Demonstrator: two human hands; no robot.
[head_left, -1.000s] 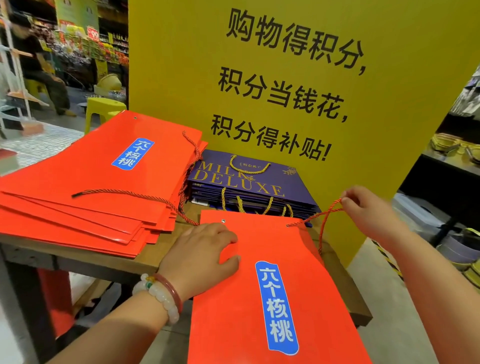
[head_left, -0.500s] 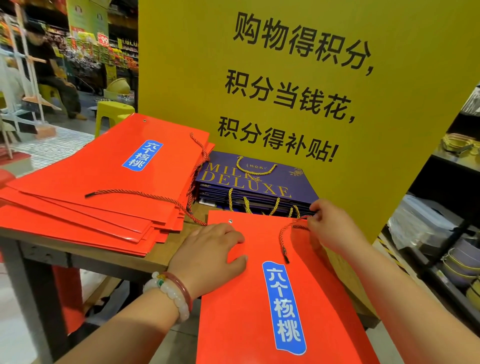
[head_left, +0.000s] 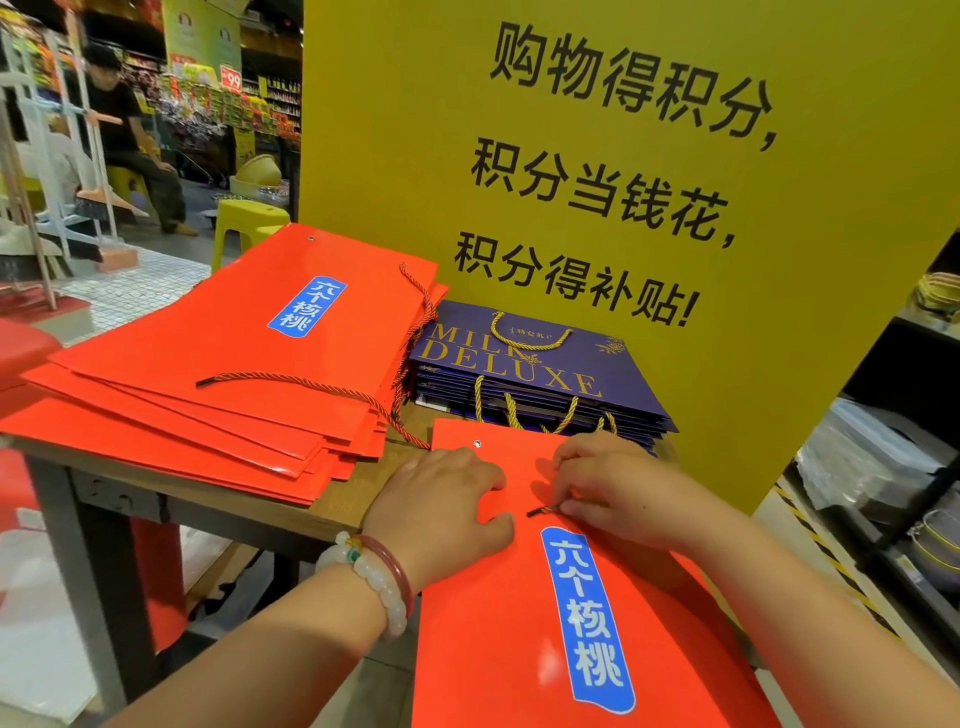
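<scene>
A flat red paper bag (head_left: 498, 623) with a blue label lies in front of me, its top end on the wooden table (head_left: 343, 499) and the rest hanging over the edge. My left hand (head_left: 441, 504), with bracelets on the wrist, presses flat on the bag's upper left part. My right hand (head_left: 613, 488) pinches the dark tip of the bag's red cord handle (head_left: 543, 511) against the bag's surface. A metal eyelet (head_left: 477, 444) shows near the bag's top edge.
A stack of the same red bags (head_left: 234, 374) covers the table's left side, with a cord lying across it. A pile of purple bags (head_left: 530, 379) sits behind. A tall yellow sign (head_left: 597, 156) stands close behind. Shelves are at right; a seated person (head_left: 124, 130) is far left.
My right hand has moved left and down from beyond the bag's right corner onto the bag, bringing the cord with it. My left hand has stayed pressed on the bag.
</scene>
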